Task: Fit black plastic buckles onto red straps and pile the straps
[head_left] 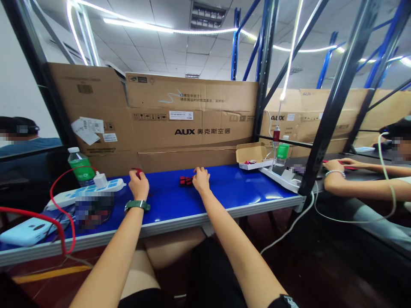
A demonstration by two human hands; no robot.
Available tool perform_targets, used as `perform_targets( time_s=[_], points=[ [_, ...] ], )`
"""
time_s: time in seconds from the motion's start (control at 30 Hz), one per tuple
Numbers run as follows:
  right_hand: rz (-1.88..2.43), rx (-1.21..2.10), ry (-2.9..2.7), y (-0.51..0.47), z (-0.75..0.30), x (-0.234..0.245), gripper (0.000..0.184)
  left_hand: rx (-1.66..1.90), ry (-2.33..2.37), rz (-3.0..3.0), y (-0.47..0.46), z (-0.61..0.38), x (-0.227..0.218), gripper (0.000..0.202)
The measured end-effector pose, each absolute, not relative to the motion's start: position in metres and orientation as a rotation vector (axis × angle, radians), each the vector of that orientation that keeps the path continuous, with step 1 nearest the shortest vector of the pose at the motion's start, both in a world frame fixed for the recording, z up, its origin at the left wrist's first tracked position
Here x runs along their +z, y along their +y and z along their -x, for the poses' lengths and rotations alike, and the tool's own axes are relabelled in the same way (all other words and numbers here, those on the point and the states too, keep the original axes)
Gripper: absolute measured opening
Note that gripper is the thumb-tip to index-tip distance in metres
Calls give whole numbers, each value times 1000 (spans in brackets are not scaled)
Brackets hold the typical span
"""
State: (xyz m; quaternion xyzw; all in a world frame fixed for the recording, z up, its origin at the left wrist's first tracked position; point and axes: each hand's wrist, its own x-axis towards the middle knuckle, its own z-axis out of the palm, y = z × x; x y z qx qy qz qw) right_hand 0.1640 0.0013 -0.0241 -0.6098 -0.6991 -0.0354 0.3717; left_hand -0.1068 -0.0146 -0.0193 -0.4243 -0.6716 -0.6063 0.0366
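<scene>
My left hand [138,185] sits on the blue tabletop [167,192], its fingers curled around a small red object [138,172] that is mostly hidden. My right hand [201,179] rests with its fingers down, just right of a small cluster of red and black blocks [186,181]. Those fingers are at or very near the blocks, and I cannot tell whether they hold one. A dark watch [137,205] circles my left wrist.
A white power strip [85,193] with a red cable and a green-labelled bottle [81,167] stand at the left. An open small carton [252,155] and a second power strip [279,179] are at the right. A co-worker's hands [334,165] work at a dark table beyond a black upright.
</scene>
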Motion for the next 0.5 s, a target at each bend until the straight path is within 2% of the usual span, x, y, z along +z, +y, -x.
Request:
perform_targets(
  time_s=[0.13, 0.33, 0.5],
  points=[
    [1552, -116, -1795, 0, -163, -24, 28, -1480, -2092, 1289, -23, 99, -18, 34],
    [1296, -249, -2113, -7, -154, -25, 29, -833, -2508, 1500, -21, 89, -35, 39],
    [1059, -360, -2457, -12, -141, -29, 27, -807, -2334, 1708, -16, 77, -38, 56]
  ],
)
